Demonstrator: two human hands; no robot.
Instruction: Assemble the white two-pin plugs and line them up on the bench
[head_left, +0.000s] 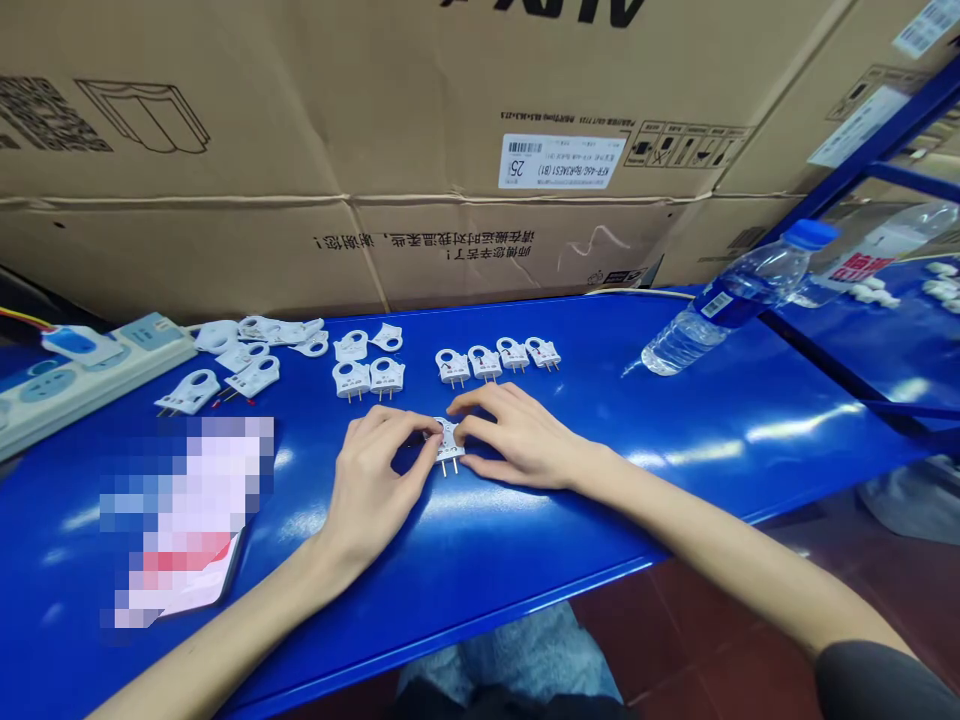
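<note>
A small white two-pin plug (448,446) lies on the blue table (675,430), pins pointing toward me. My left hand (379,480) and my right hand (514,435) pinch it together from either side, fingers closed on its body. Just behind them stands a row of several finished white plugs (498,359), and a pair of plugs (369,377) sits to the left of that row. Farther left lie loose white plug shells and parts (247,350), some with thin red wires.
A power strip (67,375) lies at the far left edge. A pixelated flat object (187,520) rests front left. A plastic water bottle (731,305) lies on its side at the right. Large cardboard boxes (375,150) wall off the back.
</note>
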